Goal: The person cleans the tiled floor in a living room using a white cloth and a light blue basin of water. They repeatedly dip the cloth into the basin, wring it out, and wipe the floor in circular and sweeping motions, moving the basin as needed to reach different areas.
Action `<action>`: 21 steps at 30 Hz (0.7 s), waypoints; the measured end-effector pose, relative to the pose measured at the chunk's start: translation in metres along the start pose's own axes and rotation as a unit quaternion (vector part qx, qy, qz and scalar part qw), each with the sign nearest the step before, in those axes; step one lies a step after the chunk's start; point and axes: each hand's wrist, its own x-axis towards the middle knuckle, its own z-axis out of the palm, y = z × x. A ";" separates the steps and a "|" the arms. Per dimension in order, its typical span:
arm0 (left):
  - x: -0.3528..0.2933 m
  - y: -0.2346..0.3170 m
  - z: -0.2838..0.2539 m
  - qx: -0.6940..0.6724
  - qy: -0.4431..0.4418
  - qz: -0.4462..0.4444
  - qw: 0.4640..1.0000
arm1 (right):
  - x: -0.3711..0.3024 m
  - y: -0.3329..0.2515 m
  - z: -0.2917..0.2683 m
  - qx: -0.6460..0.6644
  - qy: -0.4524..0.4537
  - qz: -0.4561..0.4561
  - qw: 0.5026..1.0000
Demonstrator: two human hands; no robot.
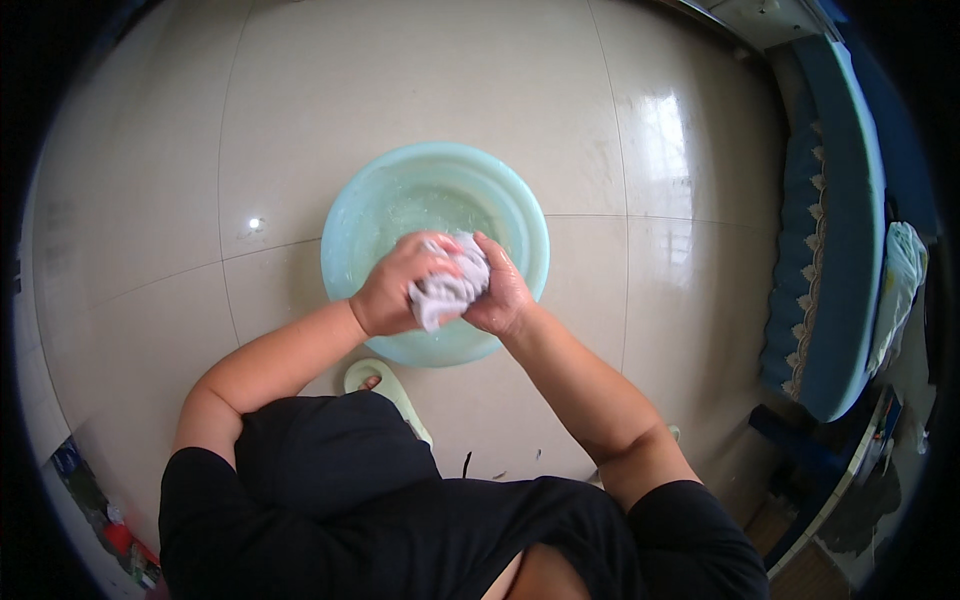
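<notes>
My left grip (393,284) and my right grip (503,292) together hold a crumpled pale-grey cloth (455,285); it lies between them, one end sticking out toward me, above the pale-turquoise basin (432,152).

head-worn fisheye view, facing steeply down, fairly near, basin (534,218) central

Cloth (455,285) – pale gry-lilac; basin (537,220) – lt aqua; shirt (420,540) blk.

Tiled floor (420,70); blue lace-trimmed cover (845,220), plastic bag (899,285) beside.
</notes>
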 end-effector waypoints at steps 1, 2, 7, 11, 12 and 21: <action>-0.008 -0.005 -0.002 -0.069 0.055 -0.056 0.994 | -0.001 0.006 0.015 -0.001 0.007 -0.052 0.999; -0.013 -0.013 -0.002 -0.144 0.109 -0.105 0.978 | -0.004 0.010 0.027 -0.045 0.042 -0.124 0.990; 0.005 -0.004 -0.003 -0.519 0.255 -0.329 0.747 | -0.014 0.029 0.053 -0.396 0.145 -0.483 0.767; 0.025 -0.001 -0.021 -0.584 0.161 -0.431 0.670 | -0.024 0.040 0.065 -0.572 0.130 -0.610 0.533; 0.028 -0.002 -0.024 -0.574 0.132 -0.449 0.672 | -0.025 0.043 0.065 -0.592 0.119 -0.626 0.494; 0.041 -0.004 -0.031 -0.496 -0.065 -0.529 0.686 | -0.023 0.062 0.059 -0.606 -0.051 -0.727 0.319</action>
